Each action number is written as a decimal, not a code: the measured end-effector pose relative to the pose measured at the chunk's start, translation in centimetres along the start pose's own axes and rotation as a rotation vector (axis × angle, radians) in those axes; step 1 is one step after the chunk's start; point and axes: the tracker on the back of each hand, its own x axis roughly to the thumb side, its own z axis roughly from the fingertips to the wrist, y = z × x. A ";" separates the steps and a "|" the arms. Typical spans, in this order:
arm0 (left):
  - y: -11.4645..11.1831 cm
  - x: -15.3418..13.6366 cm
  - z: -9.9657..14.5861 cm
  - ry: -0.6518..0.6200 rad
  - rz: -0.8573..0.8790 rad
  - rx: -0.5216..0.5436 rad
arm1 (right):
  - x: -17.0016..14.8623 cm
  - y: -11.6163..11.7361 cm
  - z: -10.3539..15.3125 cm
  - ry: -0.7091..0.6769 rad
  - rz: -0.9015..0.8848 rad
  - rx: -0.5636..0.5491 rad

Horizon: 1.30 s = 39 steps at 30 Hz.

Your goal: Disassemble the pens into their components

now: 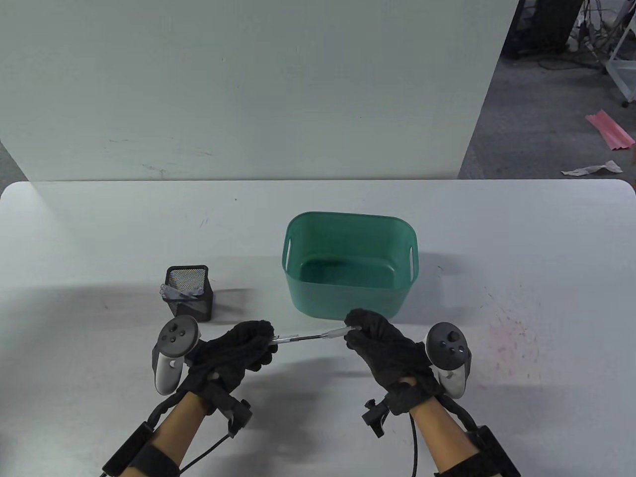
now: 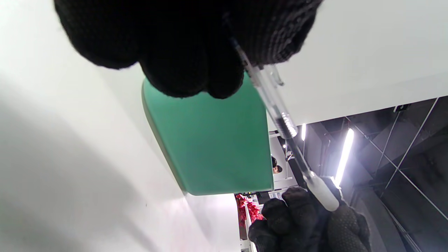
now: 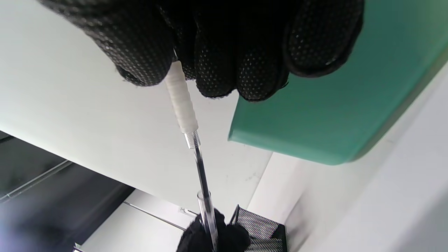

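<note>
A white board [image 1: 248, 89] stands behind the white tabletop [image 1: 521, 248]. On the grey floor [image 1: 546, 99] beyond lie a pink sheet [image 1: 610, 130] and crumpled white paper [image 1: 594, 169].

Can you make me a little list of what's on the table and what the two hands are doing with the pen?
pen: a clear barrel and white grip section, pulled partly apart, thin refill showing between them
left hand: holds the barrel end
right hand: pinches the white section
green basket: behind the hands, looks empty
black mesh cup: left of the basket, something inside, unclear what
table: white
</note>
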 end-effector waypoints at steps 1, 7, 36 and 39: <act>0.1 0.0 0.0 -0.001 0.001 0.003 | 0.3 -0.4 0.0 -0.006 -0.010 -0.020; 0.5 0.5 0.3 -0.014 -0.016 0.032 | 2.4 -3.1 -0.9 -0.022 0.071 -0.203; 2.9 1.3 1.2 -0.038 -0.181 0.141 | 4.7 -2.5 -10.4 0.307 0.269 -0.351; 3.0 1.4 1.2 -0.044 -0.182 0.148 | 5.3 -2.3 -9.3 0.236 0.330 -0.281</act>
